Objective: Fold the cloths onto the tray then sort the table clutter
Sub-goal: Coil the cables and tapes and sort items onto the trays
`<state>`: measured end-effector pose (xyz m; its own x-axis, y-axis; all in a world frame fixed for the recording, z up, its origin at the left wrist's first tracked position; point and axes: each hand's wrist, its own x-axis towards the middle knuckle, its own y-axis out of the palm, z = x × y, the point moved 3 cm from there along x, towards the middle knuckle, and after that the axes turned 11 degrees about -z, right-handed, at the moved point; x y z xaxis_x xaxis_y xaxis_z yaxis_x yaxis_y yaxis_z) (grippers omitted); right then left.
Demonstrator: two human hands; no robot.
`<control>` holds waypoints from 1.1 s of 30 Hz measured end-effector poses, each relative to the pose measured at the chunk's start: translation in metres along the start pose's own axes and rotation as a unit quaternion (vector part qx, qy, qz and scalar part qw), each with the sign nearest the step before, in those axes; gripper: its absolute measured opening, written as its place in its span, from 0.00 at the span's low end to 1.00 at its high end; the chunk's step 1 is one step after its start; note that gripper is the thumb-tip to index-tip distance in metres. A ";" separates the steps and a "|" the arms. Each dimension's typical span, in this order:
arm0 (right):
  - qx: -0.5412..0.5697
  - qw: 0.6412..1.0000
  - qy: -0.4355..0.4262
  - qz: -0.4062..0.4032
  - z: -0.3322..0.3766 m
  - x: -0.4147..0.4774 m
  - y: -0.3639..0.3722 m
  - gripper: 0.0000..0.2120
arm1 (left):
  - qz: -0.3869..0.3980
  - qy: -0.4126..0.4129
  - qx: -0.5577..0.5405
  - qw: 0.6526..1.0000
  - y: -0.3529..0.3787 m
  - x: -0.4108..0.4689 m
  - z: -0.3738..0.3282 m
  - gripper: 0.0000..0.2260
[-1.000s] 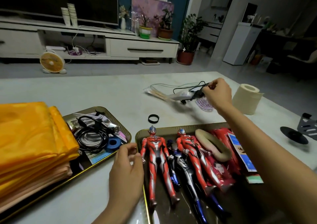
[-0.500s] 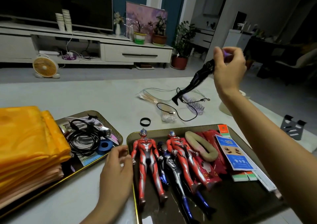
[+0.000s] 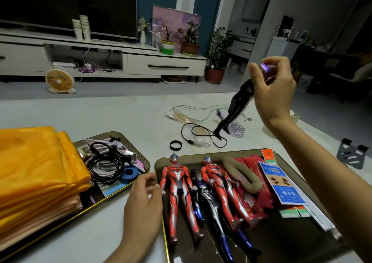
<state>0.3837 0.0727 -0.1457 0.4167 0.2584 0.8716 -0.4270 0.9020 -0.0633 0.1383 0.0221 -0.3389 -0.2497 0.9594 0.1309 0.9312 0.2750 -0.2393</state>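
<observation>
Head view: the right hand (image 3: pixel 275 93) is holding a dark toy figure (image 3: pixel 235 105) in the air over the bench (image 3: pixel 100 113). Its fingers are pinching the figure's head, and the feet are hanging down. The left hand (image 3: pixel 144 206) is resting at the rim of the tray of figures (image 3: pixel 201 155), fingers relaxed and gripping nothing. Folded orange cloths (image 3: pixel 36 172) are lying stacked on the left tray (image 3: pixel 112 135).
</observation>
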 end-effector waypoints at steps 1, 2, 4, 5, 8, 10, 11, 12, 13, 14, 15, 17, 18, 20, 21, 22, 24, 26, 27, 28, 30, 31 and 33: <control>0.020 1.000 0.015 0.006 0.007 0.004 0.000 0.15 | 0.000 0.001 0.000 1.000 0.000 0.000 0.000 0.09; 0.025 0.999 0.032 0.024 0.014 0.007 0.001 0.14 | -0.001 0.003 0.003 1.000 0.000 0.000 0.000 0.09; -0.007 0.989 0.079 0.129 0.027 0.006 0.009 0.13 | -0.003 0.003 0.005 1.000 -0.001 0.001 0.001 0.09; -0.031 0.972 0.111 0.204 0.032 -0.001 0.016 0.13 | -0.003 0.002 0.005 1.000 -0.001 0.001 0.001 0.09; -0.150 0.907 0.119 0.376 0.044 -0.036 0.033 0.14 | 0.002 -0.001 0.007 1.000 -0.001 0.000 0.001 0.09; -0.222 0.863 0.069 0.448 0.047 -0.069 0.044 0.15 | 0.005 0.000 0.005 1.000 -0.001 0.000 0.001 0.10; -0.241 0.848 0.052 0.469 0.047 -0.086 0.047 0.17 | 0.007 0.000 0.004 1.000 -0.001 0.000 0.001 0.10; -0.251 0.838 0.039 0.483 0.046 -0.101 0.051 0.20 | 0.007 -0.001 0.004 1.000 -0.002 0.000 0.001 0.10; -0.257 0.828 0.032 0.498 0.044 -0.114 0.054 0.23 | 0.008 -0.002 0.005 1.000 -0.002 0.000 0.000 0.10; -0.260 0.819 0.029 0.510 0.041 -0.125 0.056 0.25 | 0.009 -0.004 0.004 1.000 -0.003 -0.001 0.000 0.10; -0.262 0.816 0.031 0.515 0.038 -0.131 0.058 0.26 | 0.010 -0.008 0.004 1.000 -0.003 -0.001 -0.001 0.10; -0.267 0.825 0.035 0.497 0.031 -0.127 0.062 0.25 | 0.008 -0.012 0.005 1.000 -0.002 -0.001 -0.001 0.10; -0.264 0.837 0.046 0.477 0.026 -0.119 0.063 0.24 | 0.006 -0.013 0.006 1.000 -0.002 -0.001 -0.001 0.10; -0.256 0.866 0.064 0.425 0.014 -0.098 0.064 0.20 | 0.001 -0.019 0.008 1.000 -0.001 0.000 -0.001 0.10; -0.251 0.881 0.063 0.396 0.007 -0.088 0.064 0.19 | -0.002 -0.021 0.009 1.000 -0.001 0.000 -0.002 0.10; -0.242 0.896 0.064 0.366 0.002 -0.080 0.061 0.17 | -0.004 -0.025 0.008 1.000 -0.001 -0.001 -0.002 0.10; -0.174 0.922 0.112 0.329 -0.008 -0.072 0.061 0.11 | -0.007 -0.029 0.008 1.000 0.000 -0.001 -0.003 0.10; -0.034 0.901 0.216 0.374 -0.008 -0.078 0.064 0.06 | -0.011 -0.029 0.008 0.999 0.000 -0.001 -0.003 0.11; 0.002 0.874 0.246 0.419 -0.008 -0.085 0.070 0.07 | -0.014 -0.030 0.006 0.999 0.001 0.000 -0.003 0.11; -0.004 0.851 0.240 0.467 -0.009 -0.093 0.075 0.08 | -0.018 -0.033 0.006 0.999 0.001 0.000 -0.003 0.11; -0.108 0.823 0.156 0.535 -0.024 -0.106 0.090 0.12 | -0.024 -0.038 0.008 0.999 0.002 0.002 -0.003 0.11; -0.168 0.816 0.100 0.544 -0.032 -0.111 0.096 0.14 | -0.028 -0.041 0.009 0.999 0.003 0.002 -0.002 0.11; -0.243 0.815 0.048 0.524 -0.054 -0.113 0.100 0.13 | -0.042 -0.043 0.008 0.998 0.004 0.001 -0.002 0.14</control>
<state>0.3368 0.1526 -0.2772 0.0979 0.9796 0.1757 -0.2302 0.1940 -0.9536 0.1422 0.0238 -0.3380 -0.3491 0.9346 0.0684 0.9018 0.3549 -0.2465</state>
